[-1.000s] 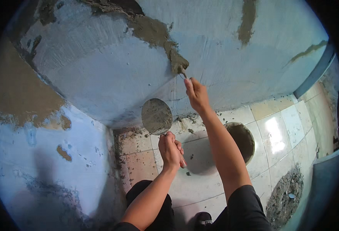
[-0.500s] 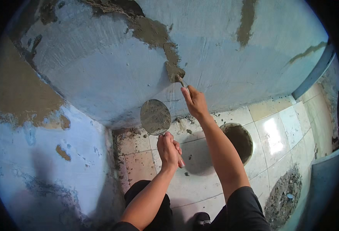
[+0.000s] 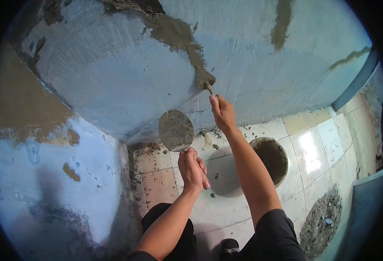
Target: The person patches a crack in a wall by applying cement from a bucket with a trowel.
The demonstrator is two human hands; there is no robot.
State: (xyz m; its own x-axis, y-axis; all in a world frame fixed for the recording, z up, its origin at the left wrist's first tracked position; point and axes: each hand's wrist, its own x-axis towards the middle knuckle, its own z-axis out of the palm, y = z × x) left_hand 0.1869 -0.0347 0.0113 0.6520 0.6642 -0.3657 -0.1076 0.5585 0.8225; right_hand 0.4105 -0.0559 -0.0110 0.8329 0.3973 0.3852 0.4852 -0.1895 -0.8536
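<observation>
My right hand [image 3: 222, 114] is closed round the handle of a small trowel [image 3: 205, 82], whose mortar-smeared blade lies against the blue wall [image 3: 156, 78]. The blade sits at the lower end of a strip of wet grey-brown mortar [image 3: 174, 35] that runs up and to the left. Lower and to the left, my left hand [image 3: 191, 168] grips the handle of a round, flat mortar board [image 3: 176, 129]. A thin smear of mortar covers its face. The handle's end pokes out below the fingers.
A bucket [image 3: 271, 161] with mortar-stained insides stands on the tiled floor [image 3: 226, 209] beside my right forearm. A heap of mortar or rubble [image 3: 321, 224] lies at the lower right. The left wall [image 3: 87, 174] meets the blue wall in a corner, with crumbs along its foot.
The trowel and my right hand have shifted slightly right along the wall, and the mortar strip beside the blade reaches a little lower. My left hand and the board have barely moved.
</observation>
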